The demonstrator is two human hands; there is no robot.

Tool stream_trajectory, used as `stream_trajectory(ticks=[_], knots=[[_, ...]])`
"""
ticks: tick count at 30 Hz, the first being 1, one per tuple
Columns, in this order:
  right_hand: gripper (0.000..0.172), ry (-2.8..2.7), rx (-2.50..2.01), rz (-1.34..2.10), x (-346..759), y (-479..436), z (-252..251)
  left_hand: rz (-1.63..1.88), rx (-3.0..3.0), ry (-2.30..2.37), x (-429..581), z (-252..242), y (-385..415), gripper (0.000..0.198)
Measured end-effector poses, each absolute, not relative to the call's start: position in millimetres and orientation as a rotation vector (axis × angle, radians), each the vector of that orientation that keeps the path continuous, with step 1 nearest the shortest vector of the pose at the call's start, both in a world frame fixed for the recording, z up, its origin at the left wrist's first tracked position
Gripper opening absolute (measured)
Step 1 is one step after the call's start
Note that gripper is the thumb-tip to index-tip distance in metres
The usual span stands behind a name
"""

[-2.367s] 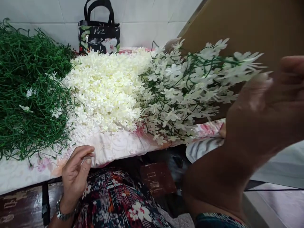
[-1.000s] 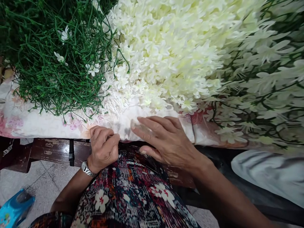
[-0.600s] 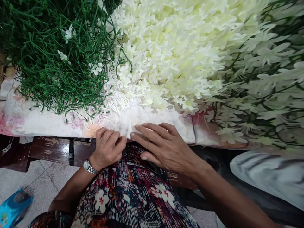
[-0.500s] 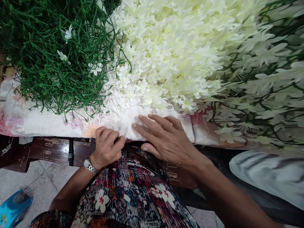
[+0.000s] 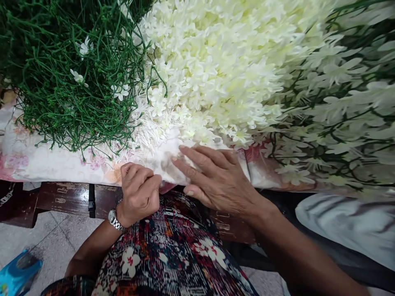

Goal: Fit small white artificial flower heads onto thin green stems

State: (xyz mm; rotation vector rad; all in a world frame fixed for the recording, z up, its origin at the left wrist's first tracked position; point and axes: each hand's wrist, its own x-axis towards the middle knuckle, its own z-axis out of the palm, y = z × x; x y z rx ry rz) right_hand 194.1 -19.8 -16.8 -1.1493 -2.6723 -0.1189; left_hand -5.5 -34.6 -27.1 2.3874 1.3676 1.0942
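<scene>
At the near edge of the table, my left hand, with a metal watch on its wrist, is closed on the edge of the white, flower-printed tablecloth. Its fingertips are curled out of sight. My right hand lies palm down on the same cloth, fingers stretched and slightly apart, holding nothing. Just beyond the right hand is a thick heap of pale yellow-white artificial flowers. Thin white stem ends lie beyond the left hand.
A mass of green artificial stems fills the table's left side. More white flowers on green stems spread at the right. Below the edge are a brown wooden bench, a blue plastic item on the floor and pale grey fabric.
My left hand has risen very slightly and its knuckles have turned a little. My right fingers have shifted slightly on the cloth. The whole view has drifted a little.
</scene>
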Motion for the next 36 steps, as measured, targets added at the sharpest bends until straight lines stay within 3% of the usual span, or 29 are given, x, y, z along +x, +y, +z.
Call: stream_trajectory(ticks=[13,19,26,32,36], knots=[[0.045,-2.757,-1.106,0.022,184,-18,-14,1.103,2.612,1.236,-10,-32,-34,0.019],[0.054,-2.718,-1.111,-0.05,179,-19,-15,1.114,2.608,1.247,-12,-35,-35,0.022],[0.051,-2.647,-1.221,-0.119,180,-17,-15,1.153,2.58,1.274,-12,-41,-35,0.021],[0.04,-2.741,-1.054,0.062,178,-19,-13,1.152,2.578,1.268,-11,-42,-37,0.021],[0.037,-2.689,-1.222,-0.145,176,-16,-17,1.181,2.572,1.288,-11,-44,-37,0.019]])
